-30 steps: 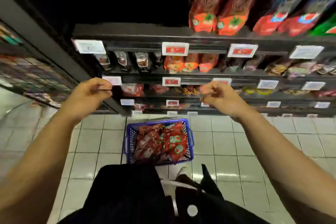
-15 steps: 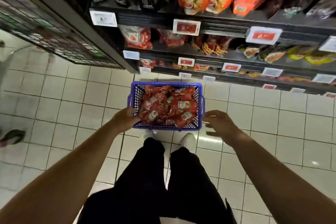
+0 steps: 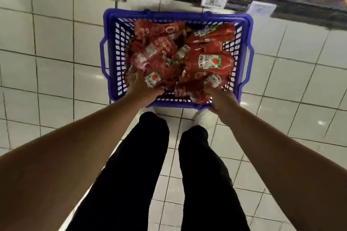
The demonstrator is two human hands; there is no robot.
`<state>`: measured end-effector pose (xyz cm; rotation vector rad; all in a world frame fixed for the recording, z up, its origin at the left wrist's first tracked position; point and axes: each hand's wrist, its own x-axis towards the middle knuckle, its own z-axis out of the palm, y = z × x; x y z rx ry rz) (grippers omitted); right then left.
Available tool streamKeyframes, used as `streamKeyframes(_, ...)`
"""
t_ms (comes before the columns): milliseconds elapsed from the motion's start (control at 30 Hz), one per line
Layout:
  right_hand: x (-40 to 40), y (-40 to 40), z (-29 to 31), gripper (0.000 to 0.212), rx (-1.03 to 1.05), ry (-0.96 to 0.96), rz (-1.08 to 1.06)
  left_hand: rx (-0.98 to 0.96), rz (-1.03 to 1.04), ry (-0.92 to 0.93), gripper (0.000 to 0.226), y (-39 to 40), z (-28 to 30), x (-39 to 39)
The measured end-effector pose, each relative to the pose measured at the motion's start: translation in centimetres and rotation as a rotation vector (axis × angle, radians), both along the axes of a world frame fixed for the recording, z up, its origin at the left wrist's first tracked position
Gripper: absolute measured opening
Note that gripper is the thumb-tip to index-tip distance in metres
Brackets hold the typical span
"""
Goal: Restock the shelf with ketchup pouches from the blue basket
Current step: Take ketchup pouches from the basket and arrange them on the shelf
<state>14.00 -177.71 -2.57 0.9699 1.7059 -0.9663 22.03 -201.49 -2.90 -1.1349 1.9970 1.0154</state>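
1. Down on the tiled floor [image 3: 56, 62], right in front of the feet, sits the blue basket [image 3: 110, 47], heaped with red Heinz ketchup pouches [image 3: 208, 62]. So the stock is all in the basket as far as I can see, nothing in hand on its way to the shelf yet.
2. Left hand [image 3: 142, 88] is reaching over the near rim, fingers buried in the pile beside a pouch with a tomato label [image 3: 153, 79]. Looks like it's closing on something, but the fingertips are hidden, so I can't tell if it actually has a grip.
3. Right hand [image 3: 221, 101] is at the near right corner, touching the rim and the edge of a pouch. Same deal, can't tell if it's holding the basket, a pouch, or just resting.
4. Shelf edge with price tags [image 3: 214, 1] is just past the basket at the top of my view, blurry.
5. What I'd worry about: these pouches are slick and floppy and tangled together, so grabbing from a heap could drag a neighbour over the rim onto the floor. A pinch by one corner could slip mid-lift. Also the basket might slide on the tiles if the right hand isn't steadying it.
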Motion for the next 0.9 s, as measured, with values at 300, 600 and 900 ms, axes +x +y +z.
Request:
streamKeyframes(300,-0.4,-2.7,-8.7,0.066,-0.005,-0.061,-0.188,-0.303,-0.248,-0.201,0.135,0.8,-8.1,1.6)
streamKeyframes(600,-1.3,-1.7,-9.8,0.066,-0.083,-0.105,-0.29,-0.379,-0.152,0.214,0.101,0.1,-9.8,0.3)
streamKeyframes(900,0.9,0.4,0.3,0.042,-0.449,-0.254,-0.326,0.01,-0.023,0.133,0.053,-0.2,-2.5,-2.2)
